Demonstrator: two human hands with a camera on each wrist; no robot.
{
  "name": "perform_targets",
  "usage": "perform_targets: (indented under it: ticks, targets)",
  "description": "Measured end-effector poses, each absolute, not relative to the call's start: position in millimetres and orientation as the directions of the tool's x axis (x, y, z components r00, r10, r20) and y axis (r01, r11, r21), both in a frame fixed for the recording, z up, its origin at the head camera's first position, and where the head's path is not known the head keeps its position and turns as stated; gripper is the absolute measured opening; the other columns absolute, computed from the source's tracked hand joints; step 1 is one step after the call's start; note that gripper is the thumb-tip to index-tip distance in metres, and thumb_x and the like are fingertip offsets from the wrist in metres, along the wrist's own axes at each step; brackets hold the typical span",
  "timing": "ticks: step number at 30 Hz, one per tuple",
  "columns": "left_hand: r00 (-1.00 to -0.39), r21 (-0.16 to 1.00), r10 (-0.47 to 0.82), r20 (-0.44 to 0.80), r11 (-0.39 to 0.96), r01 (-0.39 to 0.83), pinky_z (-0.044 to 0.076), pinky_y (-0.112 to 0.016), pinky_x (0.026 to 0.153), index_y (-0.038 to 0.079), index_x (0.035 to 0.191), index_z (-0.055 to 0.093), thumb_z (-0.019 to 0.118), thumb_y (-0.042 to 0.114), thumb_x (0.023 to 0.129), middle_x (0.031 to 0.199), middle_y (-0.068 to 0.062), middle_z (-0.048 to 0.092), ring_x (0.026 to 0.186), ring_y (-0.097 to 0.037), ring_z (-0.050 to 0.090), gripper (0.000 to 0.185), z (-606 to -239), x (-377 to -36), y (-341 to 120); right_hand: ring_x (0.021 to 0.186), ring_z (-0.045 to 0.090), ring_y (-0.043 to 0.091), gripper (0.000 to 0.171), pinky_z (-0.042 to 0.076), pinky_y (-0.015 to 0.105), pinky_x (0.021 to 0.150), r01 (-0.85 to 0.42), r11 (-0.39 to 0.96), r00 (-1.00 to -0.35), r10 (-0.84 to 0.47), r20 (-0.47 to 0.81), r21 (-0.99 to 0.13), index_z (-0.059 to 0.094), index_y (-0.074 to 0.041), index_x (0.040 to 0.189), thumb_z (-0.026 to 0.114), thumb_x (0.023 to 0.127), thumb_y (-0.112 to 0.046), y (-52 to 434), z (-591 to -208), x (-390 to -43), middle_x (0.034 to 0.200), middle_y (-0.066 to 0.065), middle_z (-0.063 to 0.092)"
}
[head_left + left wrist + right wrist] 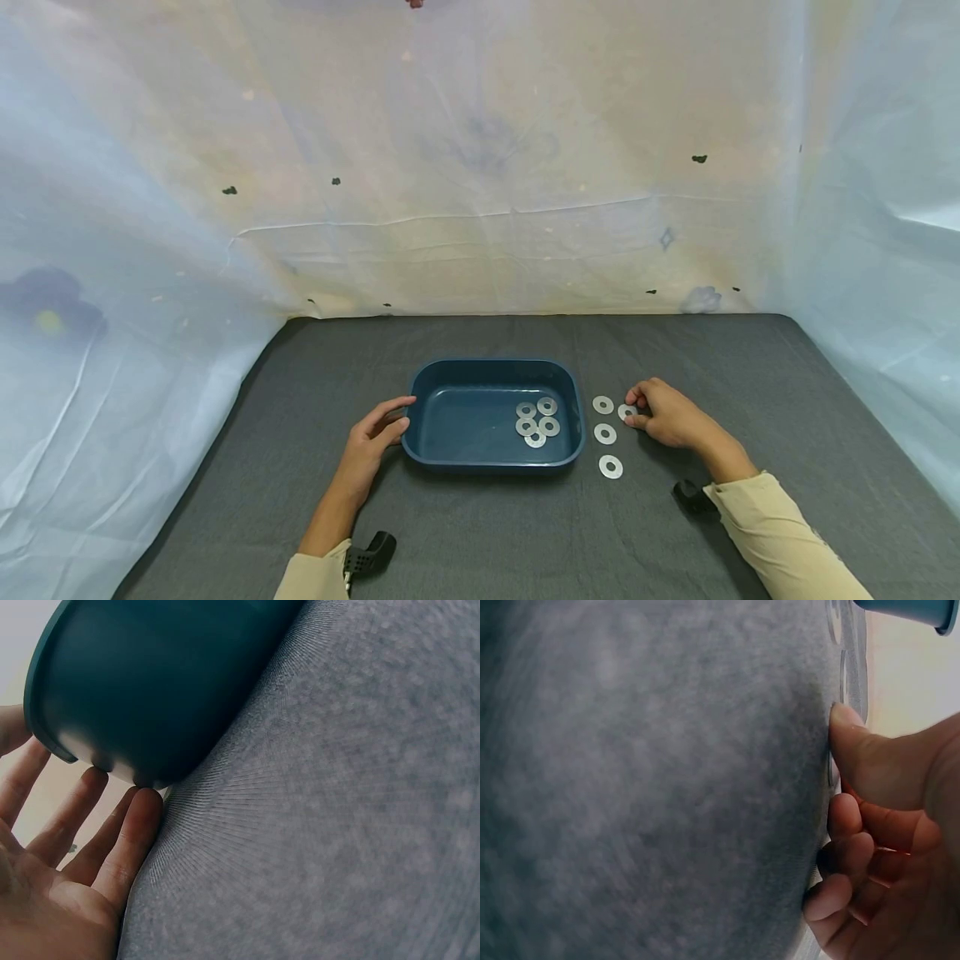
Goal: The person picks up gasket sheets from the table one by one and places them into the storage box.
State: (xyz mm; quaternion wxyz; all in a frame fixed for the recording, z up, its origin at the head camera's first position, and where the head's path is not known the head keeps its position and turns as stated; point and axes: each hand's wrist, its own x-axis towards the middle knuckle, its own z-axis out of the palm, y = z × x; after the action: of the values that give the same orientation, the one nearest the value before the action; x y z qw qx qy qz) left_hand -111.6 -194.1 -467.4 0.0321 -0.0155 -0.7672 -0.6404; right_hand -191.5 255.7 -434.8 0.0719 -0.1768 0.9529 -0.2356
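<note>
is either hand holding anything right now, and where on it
The right hand pinches a washer at its rim, flat on the cloth. The left hand only touches the tray at its left end wall with straight fingers.

Shiny metal washers, a glossy plastic tray, matt woven grey cloth.

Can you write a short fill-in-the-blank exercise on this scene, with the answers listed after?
1. The washers in the blue tray number ____.
2. On the cloth right of the tray lie ____ washers in all.
3. The left hand rests against the tray's ____ side.
4. The right hand has its fingers on a ____.

Missing words: four; four; left; washer
</note>
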Motion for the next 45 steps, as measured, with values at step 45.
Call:
perform_targets:
  ticks: [45]
  targets:
    - [-0.997,0.98,-0.02,0.072,0.186,0.067,0.05,-0.025,0.088,0.01,0.137,0.058,0.059,0.023,0.101,0.141,-0.011,0.055,0.113,-0.003,0.057,0.038,-466.8,-111.6,-193.9,0.074,0.05,0.01,0.032,0.04,0.029,0.069,-0.381,0.744,-0.872,-0.486,-0.053,-0.549,0.057,-0.008,0.113,0.073,0.091,-0.024,261.8,-427.9,-195.3,0.088,0.002,0.059]
